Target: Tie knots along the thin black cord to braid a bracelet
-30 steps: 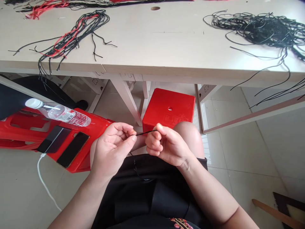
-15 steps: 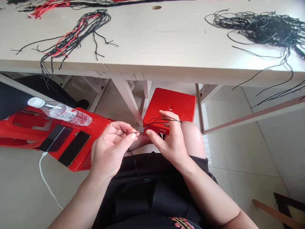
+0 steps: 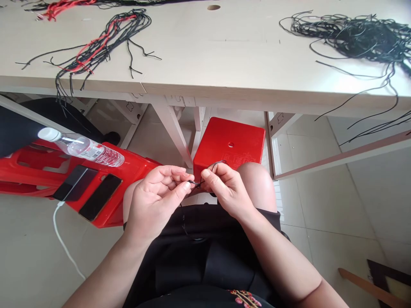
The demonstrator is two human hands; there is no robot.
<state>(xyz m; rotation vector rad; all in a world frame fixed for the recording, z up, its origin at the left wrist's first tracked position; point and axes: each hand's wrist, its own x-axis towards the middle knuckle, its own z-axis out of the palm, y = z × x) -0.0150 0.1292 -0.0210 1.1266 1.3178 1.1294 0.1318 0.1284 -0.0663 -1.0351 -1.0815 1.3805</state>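
while your left hand (image 3: 157, 201) and right hand (image 3: 228, 188) each pinch a thin black cord (image 3: 194, 183) between thumb and fingertips, the two hands nearly meet, and the cord lies almost level across the narrow gap, running left to right. just past your right hand, a small loop (image 3: 216, 163) curls up in front of the red stool (image 3: 229, 141). from your left hand, a strand (image 3: 183, 222) drops onto your black clothing (image 3: 205, 261). farther out, black and red cords (image 3: 105, 42) lie on the table (image 3: 205, 55).

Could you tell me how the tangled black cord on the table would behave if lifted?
The black cord looks floppy: loose ends droop over the table edge. Probably light, its tangled strands would likely lift as a clump.
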